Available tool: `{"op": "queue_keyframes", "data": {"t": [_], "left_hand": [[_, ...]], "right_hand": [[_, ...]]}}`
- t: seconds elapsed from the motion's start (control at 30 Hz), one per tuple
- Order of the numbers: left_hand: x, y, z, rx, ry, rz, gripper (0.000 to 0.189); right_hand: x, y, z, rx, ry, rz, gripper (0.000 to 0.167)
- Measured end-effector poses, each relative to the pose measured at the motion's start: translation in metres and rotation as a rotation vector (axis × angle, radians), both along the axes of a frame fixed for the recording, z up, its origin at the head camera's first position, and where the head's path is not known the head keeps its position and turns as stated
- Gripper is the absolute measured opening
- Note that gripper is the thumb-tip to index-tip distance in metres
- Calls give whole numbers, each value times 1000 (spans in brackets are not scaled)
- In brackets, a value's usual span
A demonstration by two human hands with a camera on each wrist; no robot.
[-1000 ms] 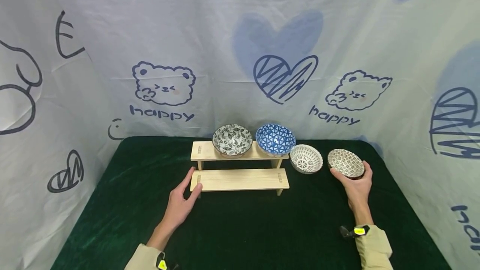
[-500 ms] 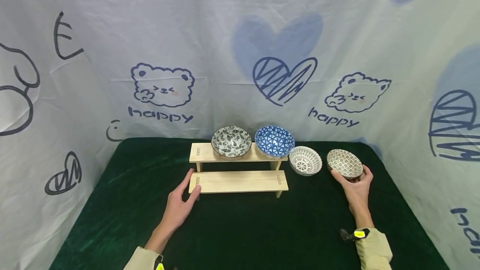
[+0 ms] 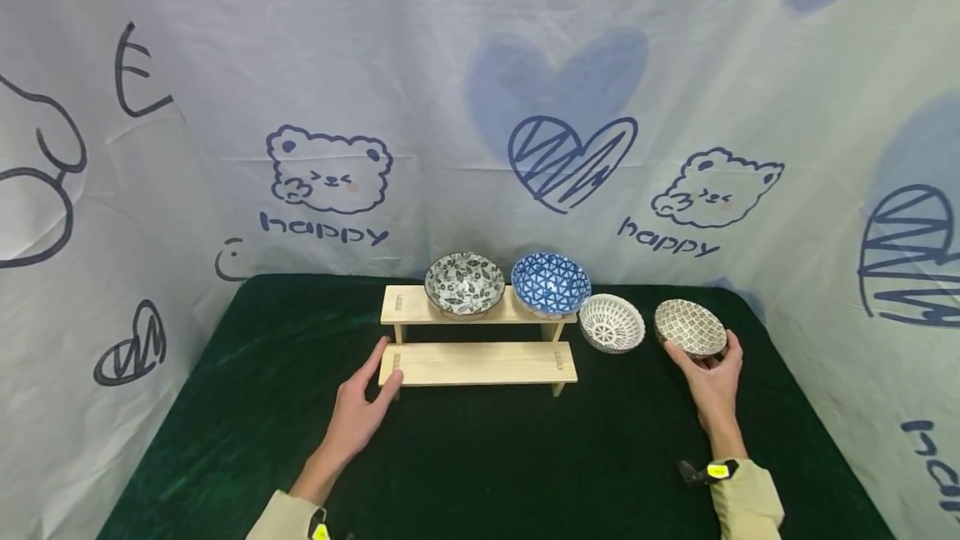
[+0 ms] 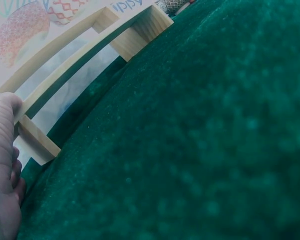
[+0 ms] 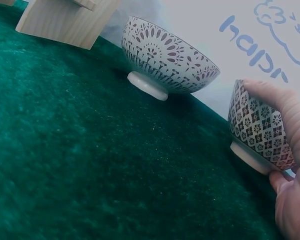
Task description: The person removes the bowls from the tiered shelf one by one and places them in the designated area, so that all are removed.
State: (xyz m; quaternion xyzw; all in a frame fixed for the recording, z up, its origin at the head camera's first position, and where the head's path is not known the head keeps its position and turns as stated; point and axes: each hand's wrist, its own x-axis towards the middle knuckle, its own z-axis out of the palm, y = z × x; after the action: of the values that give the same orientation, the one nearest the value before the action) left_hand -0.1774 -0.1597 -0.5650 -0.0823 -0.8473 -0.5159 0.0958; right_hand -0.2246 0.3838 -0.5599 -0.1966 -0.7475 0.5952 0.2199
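Note:
My left hand (image 3: 358, 415) grips the left end of a two-tier wooden shelf (image 3: 480, 363), thumb on the lower board's front corner. In the left wrist view its other fingers lie beside the shelf's end. At the right, my right hand (image 3: 716, 382) holds a brown-and-white lattice-patterned bowl (image 3: 688, 326), thumb at the rim in the right wrist view and other fingers partly hidden. On the upper tier stand a black-and-white floral bowl (image 3: 465, 282) and, to its right, a blue-and-white triangle-patterned bowl (image 3: 551, 282). Between shelf and right hand sits a white bowl with dark petal marks (image 5: 167, 57).
A dark green velvety cloth (image 3: 525, 465) covers the table. Behind it and at both sides hangs a pale curtain (image 3: 435, 107) with blue hearts, bear drawings and lettering. The white bowl stands close by the shelf's right end.

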Motion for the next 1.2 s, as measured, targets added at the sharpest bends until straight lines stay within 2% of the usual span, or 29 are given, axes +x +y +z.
{"op": "queue_keyframes", "data": {"t": [0.4, 0.67, 0.83, 0.97, 1.2], "left_hand": [[1, 0, -2, 7, -15, -2, 69], [0, 0, -3, -1, -10, -7, 69], [0, -1, -3, 1, -9, -9, 70], [-1, -1, -3, 3, -8, -10, 69], [-1, -2, -2, 6, 0, -13, 69]], "right_hand": [[4, 0, 5, 57, -52, 12, 111], [7, 0, 15, 182, -100, -13, 119], [9, 1, 21, 246, -58, -23, 116], [9, -2, 26, 289, 15, -34, 106], [12, -8, 45, 400, 118, -104, 92]]}}
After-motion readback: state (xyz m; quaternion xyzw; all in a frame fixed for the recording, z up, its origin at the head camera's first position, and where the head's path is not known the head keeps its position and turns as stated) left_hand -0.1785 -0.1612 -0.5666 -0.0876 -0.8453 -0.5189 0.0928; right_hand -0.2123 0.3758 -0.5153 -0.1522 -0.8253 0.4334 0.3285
